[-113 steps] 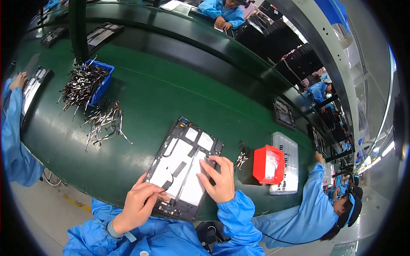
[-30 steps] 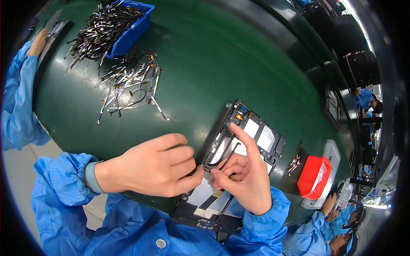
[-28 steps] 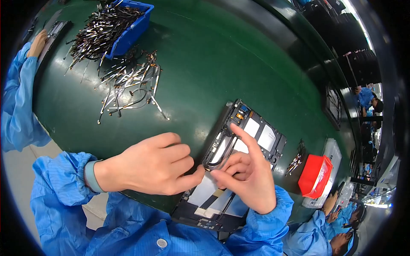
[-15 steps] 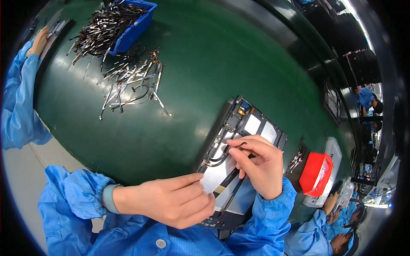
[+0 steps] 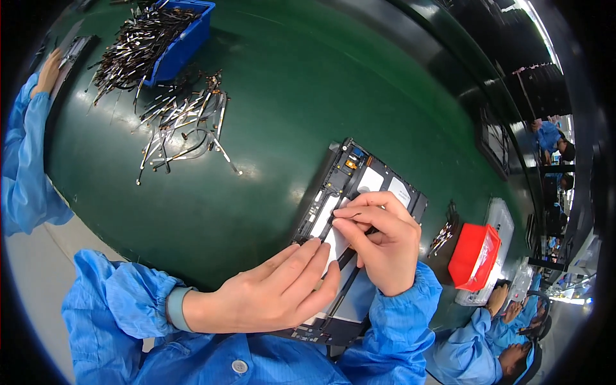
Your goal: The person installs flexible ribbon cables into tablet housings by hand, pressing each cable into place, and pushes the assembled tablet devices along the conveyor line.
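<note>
An opened tablet-like device (image 5: 398,173) lies aslant on the table in front of me, its circuit board and white-and-dark battery panels bare. My right hand (image 5: 385,240) is over its middle, thumb and fingers pinching a thin black cable (image 5: 357,216). Much of that cable is hidden by the fingers. Against the device's left long side rests my left hand (image 5: 276,285), fingers stretched out and fingertips on the board edge near the pinched cable. No object shows in the left hand.
A blue bin (image 5: 192,48) heaped with flat cables stands far left, with loose cables (image 5: 186,125) spilled before it. To the right are a red bin (image 5: 471,256), a clear plastic tray (image 5: 500,224) and a small cable bundle (image 5: 446,234). Co-workers' arms show at both sides.
My left hand has moved up and right, its fingertips now further onto the device's board. My right hand has shifted slightly left with the cable. The whole view has shifted a little.
</note>
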A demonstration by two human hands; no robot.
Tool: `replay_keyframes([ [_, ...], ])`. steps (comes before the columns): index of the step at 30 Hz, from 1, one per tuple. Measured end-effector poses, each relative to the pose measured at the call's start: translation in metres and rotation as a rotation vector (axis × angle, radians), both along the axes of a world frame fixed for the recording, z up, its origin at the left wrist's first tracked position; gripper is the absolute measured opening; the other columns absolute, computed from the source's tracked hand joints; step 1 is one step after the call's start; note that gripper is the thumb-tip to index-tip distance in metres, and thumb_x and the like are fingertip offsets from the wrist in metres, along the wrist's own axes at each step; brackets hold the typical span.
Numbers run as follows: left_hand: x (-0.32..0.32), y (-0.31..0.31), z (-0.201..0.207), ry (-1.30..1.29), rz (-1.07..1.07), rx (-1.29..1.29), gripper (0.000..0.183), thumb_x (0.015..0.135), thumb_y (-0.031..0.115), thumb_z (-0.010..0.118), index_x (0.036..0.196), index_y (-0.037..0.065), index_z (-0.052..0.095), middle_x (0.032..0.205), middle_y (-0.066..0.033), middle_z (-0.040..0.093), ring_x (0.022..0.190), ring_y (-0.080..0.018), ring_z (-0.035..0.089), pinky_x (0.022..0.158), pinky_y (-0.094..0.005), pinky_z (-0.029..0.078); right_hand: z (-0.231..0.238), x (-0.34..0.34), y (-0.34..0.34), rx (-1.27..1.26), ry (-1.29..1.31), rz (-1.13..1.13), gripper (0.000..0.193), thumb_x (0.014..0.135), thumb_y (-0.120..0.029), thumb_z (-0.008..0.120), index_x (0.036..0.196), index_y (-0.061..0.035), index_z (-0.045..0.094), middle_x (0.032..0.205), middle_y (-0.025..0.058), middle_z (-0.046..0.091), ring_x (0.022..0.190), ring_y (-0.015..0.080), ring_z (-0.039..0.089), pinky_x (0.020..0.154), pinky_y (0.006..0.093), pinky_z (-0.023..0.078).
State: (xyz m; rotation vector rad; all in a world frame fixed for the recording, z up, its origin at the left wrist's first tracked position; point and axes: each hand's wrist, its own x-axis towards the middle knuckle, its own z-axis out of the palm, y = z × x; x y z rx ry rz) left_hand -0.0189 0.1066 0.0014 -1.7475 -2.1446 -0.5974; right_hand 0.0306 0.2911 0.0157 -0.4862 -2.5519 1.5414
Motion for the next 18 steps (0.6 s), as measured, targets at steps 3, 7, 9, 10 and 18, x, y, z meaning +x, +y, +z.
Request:
replay_keyframes([
  [3,0.0007,-0.0006,-0.0030,0.012,0.013,-0.012,0.015,0.082,0.016,0.062,0.092,0.005,0.065,0.106,-0.0140,0.068,0.101,-0.0243,0.066,0.085,-0.0277,0.055,-0.0009,-0.0006,-0.0003,0.017,-0.008,-0.006,0.013,0.080,0.000,0.074,0.093,-0.0027,0.073,0.096,0.0049,0.063,0.066,0.0078,0.061,0.056,0.0226,0.050],
  [7,-0.0029,-0.0017,0.0007,0.016,-0.004,-0.027,0.014,0.082,0.016,0.063,0.090,0.005,0.065,0.102,-0.0135,0.069,0.100,-0.0241,0.066,0.084,-0.0266,0.055,-0.0005,-0.0009,-0.0003,0.038,0.000,0.006,0.013,0.080,-0.001,0.074,0.093,-0.0032,0.073,0.095,0.0048,0.063,0.068,0.0086,0.062,0.056,0.0223,0.050],
  [9,-0.0036,-0.0024,0.0008,0.030,0.005,-0.033,0.013,0.082,0.016,0.063,0.089,0.005,0.064,0.103,-0.0138,0.069,0.101,-0.0243,0.066,0.084,-0.0259,0.054,-0.0007,-0.0005,-0.0002,0.048,-0.005,0.003,0.013,0.080,-0.001,0.074,0.093,-0.0034,0.073,0.095,0.0051,0.063,0.069,0.0090,0.063,0.056,0.0224,0.050],
  [10,-0.0038,-0.0024,0.0008,0.029,0.005,-0.032,0.013,0.082,0.016,0.063,0.089,0.005,0.064,0.103,-0.0138,0.069,0.101,-0.0243,0.066,0.084,-0.0259,0.054,-0.0010,-0.0004,-0.0002,0.048,-0.006,0.003,0.013,0.080,-0.001,0.074,0.093,-0.0034,0.073,0.095,0.0051,0.063,0.069,0.0090,0.063,0.056,0.0224,0.050],
  [18,-0.0030,-0.0009,-0.0014,0.023,0.013,-0.012,0.009,0.082,0.014,0.064,0.084,0.006,0.062,0.100,-0.0137,0.070,0.100,-0.0237,0.067,0.082,-0.0247,0.054,-0.0020,-0.0059,-0.0034,-0.082,-0.007,-0.159,0.013,0.079,0.001,0.075,0.092,0.0007,0.072,0.093,0.0039,0.061,0.062,0.0041,0.056,0.047,0.0200,0.046],
])
